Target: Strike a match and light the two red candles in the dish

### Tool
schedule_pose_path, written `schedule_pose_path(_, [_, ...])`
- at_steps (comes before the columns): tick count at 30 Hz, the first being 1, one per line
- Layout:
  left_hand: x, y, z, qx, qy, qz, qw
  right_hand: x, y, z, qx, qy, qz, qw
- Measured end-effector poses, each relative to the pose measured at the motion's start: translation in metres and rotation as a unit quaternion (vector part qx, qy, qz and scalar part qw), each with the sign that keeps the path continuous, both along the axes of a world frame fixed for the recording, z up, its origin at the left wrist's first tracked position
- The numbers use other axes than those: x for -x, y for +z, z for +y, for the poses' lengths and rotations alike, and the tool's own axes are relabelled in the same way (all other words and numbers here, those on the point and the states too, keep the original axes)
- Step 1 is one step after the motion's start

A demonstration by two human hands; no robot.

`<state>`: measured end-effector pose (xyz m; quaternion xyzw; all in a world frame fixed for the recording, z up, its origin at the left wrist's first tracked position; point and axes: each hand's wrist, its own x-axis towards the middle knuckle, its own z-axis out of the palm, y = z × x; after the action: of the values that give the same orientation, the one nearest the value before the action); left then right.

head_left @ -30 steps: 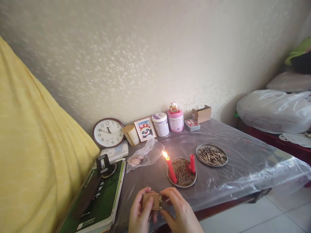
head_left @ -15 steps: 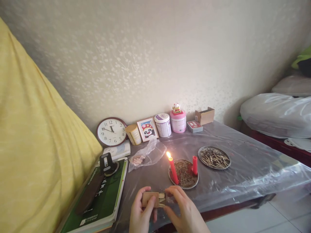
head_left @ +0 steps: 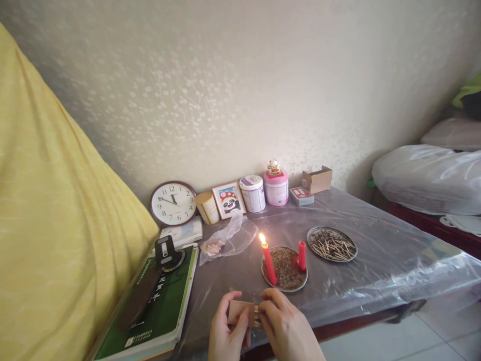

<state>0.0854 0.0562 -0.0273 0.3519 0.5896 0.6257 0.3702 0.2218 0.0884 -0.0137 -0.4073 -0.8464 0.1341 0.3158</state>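
Note:
My left hand (head_left: 230,328) grips a small tan matchbox (head_left: 236,311), its thumb lying across the top face. The box's inner tray sticks out a little on the right, and pale match sticks (head_left: 256,315) show there. At that end the bent fingers of my right hand (head_left: 282,321) close on the tray, hiding much of it. Just beyond my hands a round metal plate (head_left: 266,282), stained brown, carries two red candles. The left candle (head_left: 269,265) is tall and burns with a flame; the right candle (head_left: 301,256) is shorter and unlit.
A metal plate (head_left: 353,256) of used matches lies to the right. Behind are a clear plastic bag (head_left: 235,235), a clock (head_left: 173,203), tins (head_left: 252,195), a framed panda picture (head_left: 229,200) and a cardboard box (head_left: 318,179). A green book (head_left: 165,306) lies left.
My right hand has moved left against the matchbox, and less of the tray and matches shows. My left hand and the box have shifted slightly right and down.

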Motion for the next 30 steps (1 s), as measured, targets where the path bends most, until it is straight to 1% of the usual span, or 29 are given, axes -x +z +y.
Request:
schedule_pose_path(5, [0.000, 0.000, -0.001, 0.004, 0.001, -0.006, 1.000, 0.002, -0.002, 0.000, -0.039, 0.004, -0.018, 0.999])
schedule_pose_path(10, [0.003, 0.000, 0.001, 0.002, 0.000, -0.010, 1.000, 0.003, -0.004, 0.002, -0.043, 0.024, -0.043, 0.998])
schedule_pose_path(15, [0.006, -0.002, 0.003, 0.006, -0.004, -0.031, 1.000, 0.002, -0.003, 0.002, -0.049, 0.023, -0.057, 0.997])
schedule_pose_path(19, [0.010, -0.001, 0.003, 0.012, -0.001, -0.048, 0.999, 0.000, -0.002, 0.002, -0.049, 0.014, -0.041, 0.998])
schedule_pose_path(23, [0.019, -0.001, 0.004, 0.016, -0.023, -0.051, 0.998, -0.005, 0.000, 0.005, -0.053, -0.001, 0.008, 0.999])
schedule_pose_path(26, [0.025, -0.004, 0.005, 0.002, -0.007, -0.071, 0.997, -0.008, 0.003, 0.007, -0.012, -0.034, 0.045, 0.998])
schedule_pose_path(28, [0.027, -0.006, 0.006, -0.008, 0.007, -0.092, 0.996, -0.008, 0.004, 0.006, 0.051, -0.061, 0.075, 0.994])
schedule_pose_path(30, [0.025, -0.007, 0.006, -0.013, 0.007, -0.104, 0.994, -0.005, 0.005, 0.004, 0.121, -0.071, 0.114, 0.983])
